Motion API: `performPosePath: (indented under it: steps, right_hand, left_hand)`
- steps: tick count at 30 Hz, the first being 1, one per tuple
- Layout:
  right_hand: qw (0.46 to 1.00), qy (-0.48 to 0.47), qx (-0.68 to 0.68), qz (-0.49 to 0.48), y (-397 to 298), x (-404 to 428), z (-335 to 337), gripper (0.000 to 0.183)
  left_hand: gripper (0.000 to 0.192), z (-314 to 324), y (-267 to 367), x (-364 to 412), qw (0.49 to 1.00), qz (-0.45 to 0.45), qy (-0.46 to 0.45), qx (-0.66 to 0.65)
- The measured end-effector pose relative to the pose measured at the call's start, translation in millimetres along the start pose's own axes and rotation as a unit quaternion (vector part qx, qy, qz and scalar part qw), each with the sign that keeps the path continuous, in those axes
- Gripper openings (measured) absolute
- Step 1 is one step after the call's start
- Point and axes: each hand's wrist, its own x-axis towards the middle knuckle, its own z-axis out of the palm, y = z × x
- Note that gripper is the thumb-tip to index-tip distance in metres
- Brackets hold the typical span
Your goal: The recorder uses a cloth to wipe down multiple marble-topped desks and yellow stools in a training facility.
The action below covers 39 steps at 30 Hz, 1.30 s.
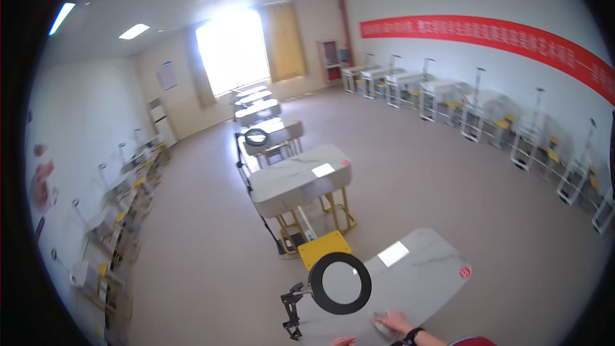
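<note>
My right hand (395,321), with a black band at the wrist, is low over the near marble-patterned table (432,259). Its fingers are on a small clear or greyish object (379,327), too blurred to name, on the tabletop. Of my left hand (344,341), only a small part shows at the bottom edge, and I cannot tell what it holds. Between the hands and the far side of the table hangs a black ring-shaped lamp (317,293) on a jointed black arm (291,310). A white sheet (393,253) and a round red sticker (465,273) lie farther along the tabletop.
Beyond the table stands a yellow stool (325,248). A second marble-patterned table (288,178) follows, with more in line towards the bright window (233,53). White desks (439,87) with yellow stools line the right wall below a red banner (432,33). Desks (91,223) also line the left wall.
</note>
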Motion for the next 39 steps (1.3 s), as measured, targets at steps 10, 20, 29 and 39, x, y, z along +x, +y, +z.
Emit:
performPosePath:
  steps: [10,20,29,39]
  right_hand:
    - [0.952,0.084,0.157,0.247,19,-132,52,0.064]
    - [0.846,0.187,0.196,0.458,58,-336,100,0.051]
    - [0.896,0.134,0.113,0.408,70,-365,195,0.053]
    - [0.835,0.211,0.129,0.492,38,-390,187,0.033]
  left_hand:
    - [0.019,95,45,-34,0.956,0.009,0.211,0.203]
    - [0.020,98,32,-39,0.946,0.037,0.225,0.232]
    - [0.024,83,22,-59,0.921,0.102,0.227,0.301]
    - [0.019,83,13,-103,0.859,0.011,0.236,0.454]
